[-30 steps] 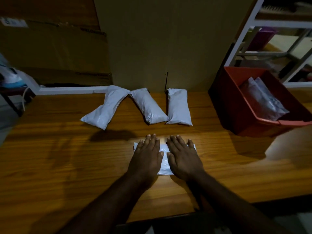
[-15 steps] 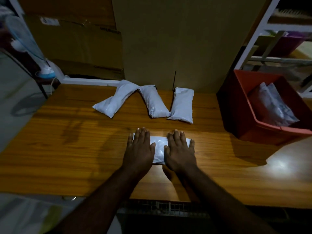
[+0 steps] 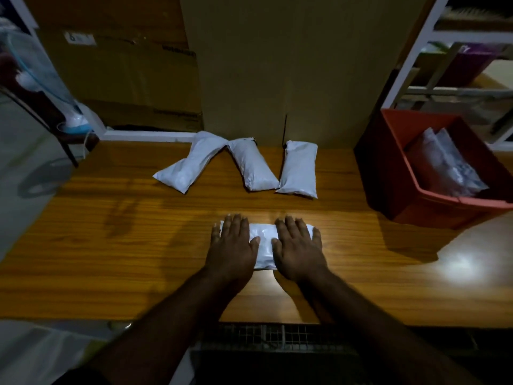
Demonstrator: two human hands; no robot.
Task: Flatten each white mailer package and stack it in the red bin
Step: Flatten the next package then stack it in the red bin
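A white mailer package [image 3: 265, 244] lies crosswise on the wooden table [image 3: 111, 245] in front of me. My left hand [image 3: 233, 245] rests flat, palm down, on its left half. My right hand [image 3: 298, 248] lies flat on its right half. Fingers of both hands are spread and grip nothing. Three more puffy white mailers sit near the table's back edge: a left one [image 3: 191, 162], a middle one [image 3: 254, 168] and a right one [image 3: 299, 168]. The red bin [image 3: 399, 173] stands at the right with flattened mailers [image 3: 447, 165] inside.
Tall cardboard sheets [image 3: 277, 65] lean against the wall behind the table. A white metal shelf [image 3: 416, 51] rises behind the bin. A fan on a stand [image 3: 55, 101] is at the far left. A wire grid [image 3: 272, 334] shows below the table's near edge.
My hands have slid apart along the package, so more of its white middle shows between them. The head camera has shifted, and the view now shows more of the table's near edge.
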